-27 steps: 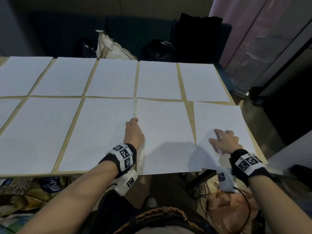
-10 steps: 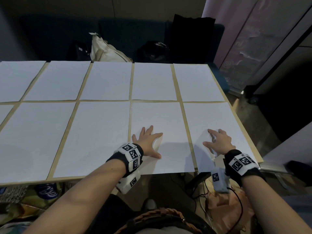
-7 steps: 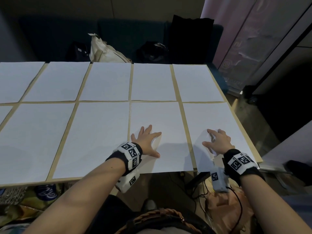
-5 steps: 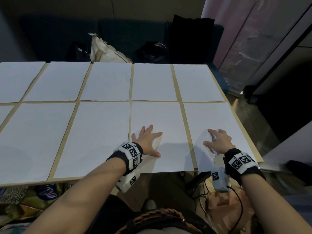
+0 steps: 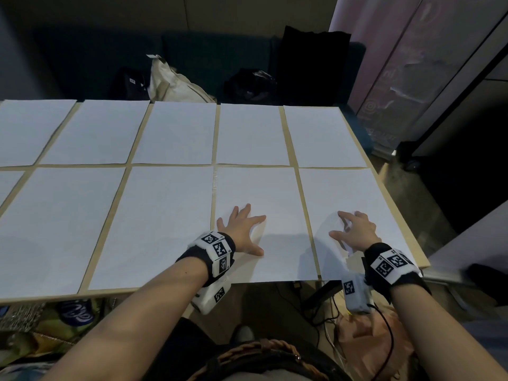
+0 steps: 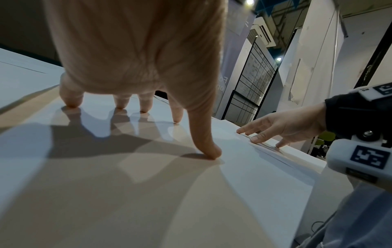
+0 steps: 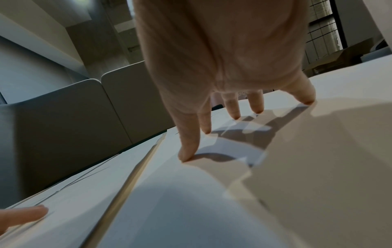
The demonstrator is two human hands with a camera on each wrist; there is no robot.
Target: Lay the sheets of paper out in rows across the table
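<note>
Two rows of white sheets cover the tan table [image 5: 107, 224]. My left hand [image 5: 244, 232] lies spread on the fourth near-row sheet [image 5: 264, 193], close to its left edge. In the left wrist view the left hand [image 6: 191, 120] stands arched, its fingertips [image 6: 212, 154] pressing the paper. My right hand [image 5: 350, 229] rests by its fingertips on the last near-row sheet [image 5: 354, 193], at the table's right end. The right wrist view shows the right hand [image 7: 197, 134] with fingertips [image 7: 186, 154] down on that sheet. Neither hand grips anything.
The table's right edge [image 5: 404, 232] runs close beside my right hand. A cream tote bag [image 5: 176, 83] and black bags [image 5: 250, 83] sit beyond the far edge. Cables [image 5: 324, 306] hang under the front edge. A pale banner [image 5: 398, 78] stands at the right.
Since 2.7 s ago, my curled left hand has spread flat, and the two right-hand near sheets, then askew, lie straight. Over the last second nothing visibly moves.
</note>
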